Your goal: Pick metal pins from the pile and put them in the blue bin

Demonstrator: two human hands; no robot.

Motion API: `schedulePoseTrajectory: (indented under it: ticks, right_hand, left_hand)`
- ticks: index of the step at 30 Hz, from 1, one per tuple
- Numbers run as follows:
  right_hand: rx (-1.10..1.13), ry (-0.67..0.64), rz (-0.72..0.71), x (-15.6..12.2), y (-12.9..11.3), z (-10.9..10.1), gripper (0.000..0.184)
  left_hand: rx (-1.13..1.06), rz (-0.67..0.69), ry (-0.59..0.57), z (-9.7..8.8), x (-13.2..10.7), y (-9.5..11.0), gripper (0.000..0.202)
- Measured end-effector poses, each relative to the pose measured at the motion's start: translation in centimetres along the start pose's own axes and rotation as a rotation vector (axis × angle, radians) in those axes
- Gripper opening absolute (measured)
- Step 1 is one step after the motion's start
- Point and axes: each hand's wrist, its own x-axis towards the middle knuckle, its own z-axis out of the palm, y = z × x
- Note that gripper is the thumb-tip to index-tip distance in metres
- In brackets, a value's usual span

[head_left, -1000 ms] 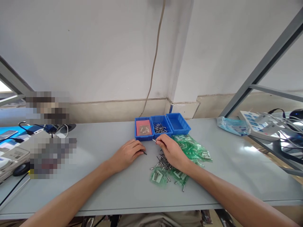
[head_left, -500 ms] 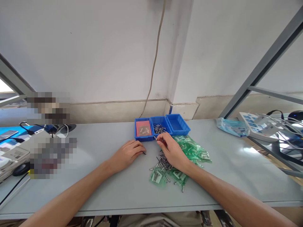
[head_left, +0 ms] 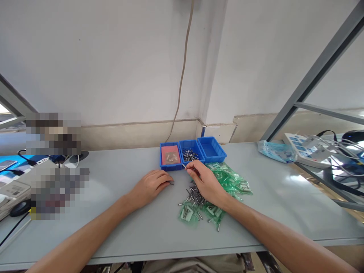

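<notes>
My right hand [head_left: 202, 178] is closed in a pinch on a small metal pin [head_left: 184, 166], just in front of the blue bins. Its palm hovers over a loose heap of metal pins [head_left: 196, 195]. To the left, my left hand [head_left: 152, 185] rests on the table with its fingers pressed together around a thin dark pin [head_left: 172, 183], whose tip sticks out. Green plastic bags [head_left: 230, 178] lie beside and beyond my right wrist. A smaller green bag with pins [head_left: 188, 212] lies nearer me.
Three blue bins stand at the back: the left bin [head_left: 170, 167] holds a pink sheet and a small clear bag, the middle bin [head_left: 189, 144] metal pins. The right bin [head_left: 212, 148] shows a bare floor. A power strip [head_left: 307, 151] and cables lie right; electronics [head_left: 17, 189] left.
The whole view has shifted slightly left. Both hands keep nearly the same places, and the pin in my right fingers now shows more plainly.
</notes>
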Motion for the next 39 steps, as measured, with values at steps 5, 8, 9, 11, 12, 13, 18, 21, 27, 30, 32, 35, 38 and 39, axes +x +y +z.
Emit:
schedulePoseTrajectory:
  ticks: [5, 8, 9, 11, 12, 13, 18, 21, 27, 30, 32, 35, 38, 39]
  right_hand:
    - [0.050, -0.004, 0.037, 0.09, 0.13, -0.07, 0.020]
    - [0.095, 0.001, 0.062, 0.17, 0.45, 0.01, 0.021]
    - [0.114, 0.005, 0.066, 0.19, 0.55, 0.05, 0.021]
    - [0.140, 0.021, 0.071, 0.26, 0.66, 0.09, 0.020]
    - [0.143, 0.031, 0.071, 0.29, 0.65, 0.08, 0.020]
    - [0.139, 0.043, 0.070, 0.31, 0.60, 0.06, 0.019]
    - [0.118, 0.074, 0.074, 0.35, 0.16, -0.13, 0.013]
    - [0.134, 0.082, 0.078, 0.36, -0.01, -0.16, 0.009]
    - [0.189, 0.109, 0.071, 0.53, 0.18, -0.12, 0.010]
    - [0.247, 0.106, 0.075, 0.67, 0.35, -0.11, 0.016]
    - [0.328, 0.086, 0.095, 0.76, 0.31, -0.12, 0.019]
    - [0.480, 0.043, 0.168, 0.82, 0.03, -0.18, 0.024]
    - [0.568, 0.032, 0.230, 0.87, -0.22, -0.32, 0.030]
    - [0.590, 0.029, 0.247, 0.89, -0.23, -0.38, 0.032]
  left_hand:
    - [0.027, -0.014, -0.010, -0.09, 0.02, 0.01, 0.018]
    - [0.043, -0.017, -0.015, -0.24, 0.08, 0.09, 0.019]
    - [0.047, -0.014, -0.015, -0.28, 0.09, 0.12, 0.019]
    - [0.051, -0.011, -0.017, -0.34, 0.10, 0.17, 0.019]
    - [0.052, -0.012, -0.017, -0.35, 0.09, 0.18, 0.020]
    - [0.053, -0.015, -0.017, -0.35, 0.08, 0.20, 0.020]
    - [0.072, -0.027, -0.004, -0.25, -0.04, 0.11, 0.019]
    - [0.077, -0.016, -0.006, -0.27, -0.06, -0.01, 0.021]
    - [0.068, 0.003, -0.007, -0.30, 0.01, -0.12, 0.020]
    - [0.073, -0.005, 0.008, -0.31, 0.00, -0.09, 0.018]
    - [0.074, -0.024, -0.003, -0.34, -0.04, -0.06, 0.017]
    - [0.080, -0.062, -0.032, -0.38, -0.12, -0.09, 0.017]
    - [0.100, -0.094, -0.050, -0.39, -0.16, -0.15, 0.018]
    - [0.105, -0.099, -0.054, -0.39, -0.16, -0.15, 0.019]
